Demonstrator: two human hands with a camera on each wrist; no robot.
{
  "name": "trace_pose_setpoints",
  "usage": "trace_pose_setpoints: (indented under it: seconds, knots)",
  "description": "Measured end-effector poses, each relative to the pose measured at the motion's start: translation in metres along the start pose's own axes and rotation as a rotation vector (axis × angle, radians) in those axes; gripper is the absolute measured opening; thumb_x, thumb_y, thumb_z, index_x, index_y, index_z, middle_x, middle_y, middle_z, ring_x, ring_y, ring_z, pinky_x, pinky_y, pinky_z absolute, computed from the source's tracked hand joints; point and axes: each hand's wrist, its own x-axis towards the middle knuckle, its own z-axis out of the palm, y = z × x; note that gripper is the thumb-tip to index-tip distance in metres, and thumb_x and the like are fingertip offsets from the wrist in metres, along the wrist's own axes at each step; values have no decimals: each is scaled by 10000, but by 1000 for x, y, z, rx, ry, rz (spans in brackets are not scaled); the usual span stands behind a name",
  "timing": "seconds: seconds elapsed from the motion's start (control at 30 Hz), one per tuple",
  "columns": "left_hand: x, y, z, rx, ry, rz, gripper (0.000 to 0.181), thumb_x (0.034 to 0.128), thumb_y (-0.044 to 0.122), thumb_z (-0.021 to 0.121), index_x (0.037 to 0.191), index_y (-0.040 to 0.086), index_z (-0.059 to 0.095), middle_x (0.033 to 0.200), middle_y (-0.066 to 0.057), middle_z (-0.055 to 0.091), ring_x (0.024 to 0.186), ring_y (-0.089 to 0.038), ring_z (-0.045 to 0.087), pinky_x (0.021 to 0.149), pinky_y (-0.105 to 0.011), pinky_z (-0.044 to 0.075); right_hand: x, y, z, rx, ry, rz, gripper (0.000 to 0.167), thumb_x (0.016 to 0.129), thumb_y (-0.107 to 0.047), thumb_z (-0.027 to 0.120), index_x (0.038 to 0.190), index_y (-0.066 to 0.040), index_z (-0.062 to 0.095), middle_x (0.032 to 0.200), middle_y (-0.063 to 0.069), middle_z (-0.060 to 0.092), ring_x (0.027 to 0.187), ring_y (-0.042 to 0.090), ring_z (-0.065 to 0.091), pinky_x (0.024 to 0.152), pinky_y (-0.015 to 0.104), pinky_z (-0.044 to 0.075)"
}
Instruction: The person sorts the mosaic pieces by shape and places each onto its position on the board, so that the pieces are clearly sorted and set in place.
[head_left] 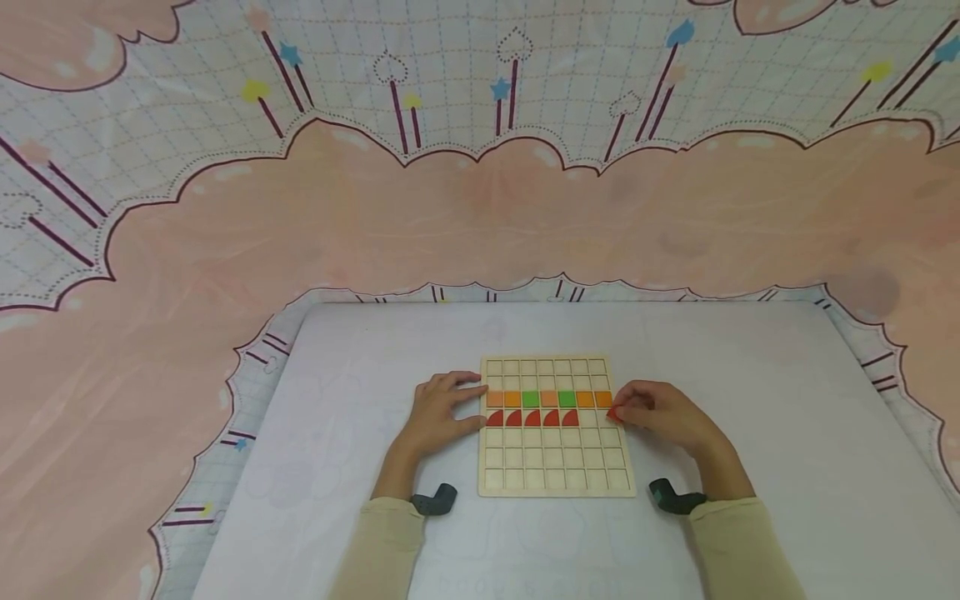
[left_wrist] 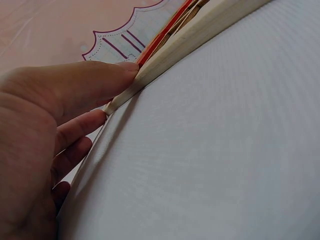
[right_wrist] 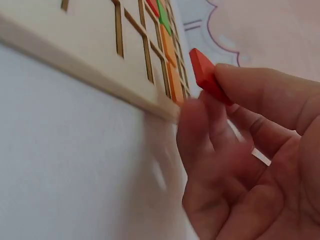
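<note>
A square wooden grid board [head_left: 534,481] lies flat on the white table. One row holds orange, green and peach square tiles [head_left: 530,399]; the row just below has several red quarter-circle tiles [head_left: 532,418] from its left end. My left hand [head_left: 441,414] rests at the board's left side, fingers spread, with the thumb [left_wrist: 117,75] touching the edge. Between thumb and fingertips, my right hand [head_left: 670,417] pinches a red tile [right_wrist: 206,77] above the right end of the red row. Its full outline is partly hidden by the fingers.
White table surface [head_left: 360,350] surrounds the board. A patterned cloth [head_left: 450,217] with peach and checked areas hangs behind and around the table. Dark wrist-worn devices [head_left: 437,500] sit by both cuffs of the pale sleeves.
</note>
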Motion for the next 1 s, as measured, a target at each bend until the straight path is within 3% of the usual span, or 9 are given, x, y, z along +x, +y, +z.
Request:
trace_pose_setpoints:
  seconds: [0.27,0.67,1.0]
  knots:
    - [0,1,-1,-8,2,6,558,863,428,770,1380,251,658,1483,33,547,1372,-244,460,1095,-534,304,5,-4,9,73,-2,-38,163,938,-187,731,1051,-71,714,964,76,670,885,222,611,735,262,537]
    - [1,1,-2,-5,5,4,552,858,409,772,1375,250,663,1481,32,551,1368,-248,462,1086,-527,308,10,-10,25,-1,106,-23,193,898,-239,778,1023,-116,697,943,29,696,903,199,608,794,318,489]
    - [0,2,-2,-12,-1,-9,551,862,407,770,1378,250,660,1488,30,545,1380,-250,453,1105,-525,294,13,-12,31,-17,125,-2,148,901,-182,749,1022,-111,701,921,38,685,883,207,601,781,321,475]
